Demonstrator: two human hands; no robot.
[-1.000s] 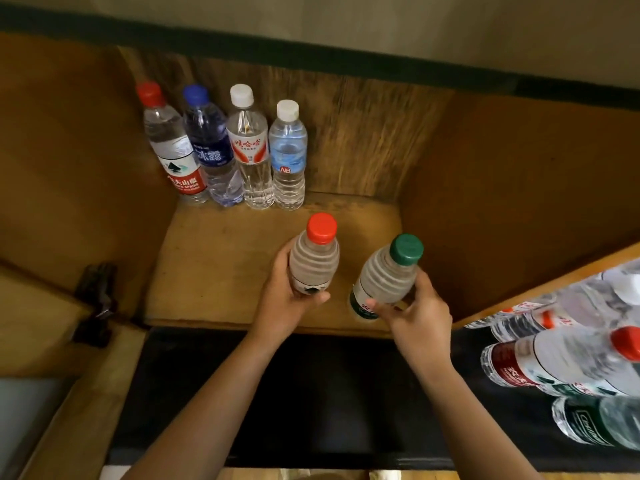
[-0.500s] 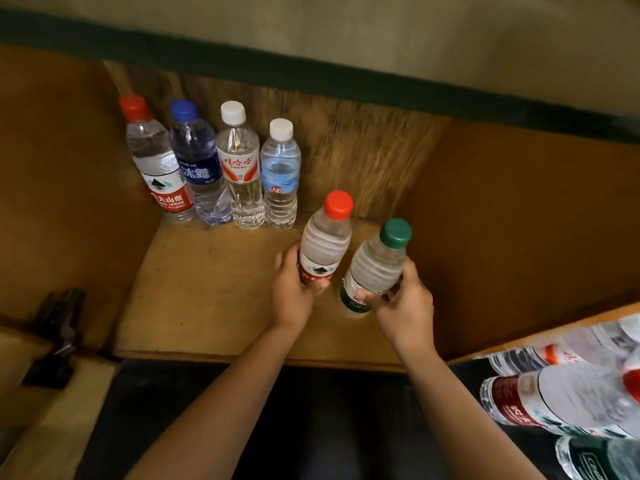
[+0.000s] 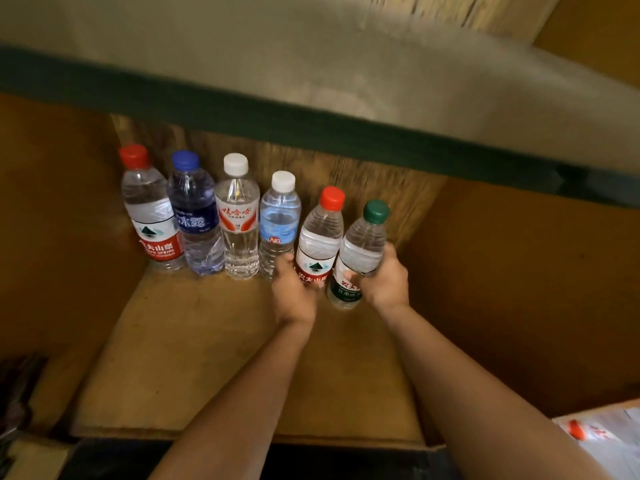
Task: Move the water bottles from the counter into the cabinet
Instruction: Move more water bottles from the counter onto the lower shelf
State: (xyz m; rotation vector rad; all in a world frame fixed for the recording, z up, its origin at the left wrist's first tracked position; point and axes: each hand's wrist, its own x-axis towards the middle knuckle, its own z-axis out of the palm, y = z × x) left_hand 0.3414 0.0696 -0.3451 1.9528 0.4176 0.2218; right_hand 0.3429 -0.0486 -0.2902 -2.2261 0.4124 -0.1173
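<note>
Two bare forearms come into view from the near edge, one on the left and one on the right, both uncovered from the frame's edge to the wrist, with no sleeve or cuff showing. The left hand (image 3: 293, 292) and right hand (image 3: 385, 278) are bare too: no gloves, rings, watch or bands visible.

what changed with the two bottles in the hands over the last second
Both hands carried their bottles from the shelf's front edge deep to the back wall. The left hand holds the red-capped bottle beside the white-capped bottle, the right hand the green-capped bottle, extending the row. Neither grip was let go. The four standing bottles stayed put.
</note>
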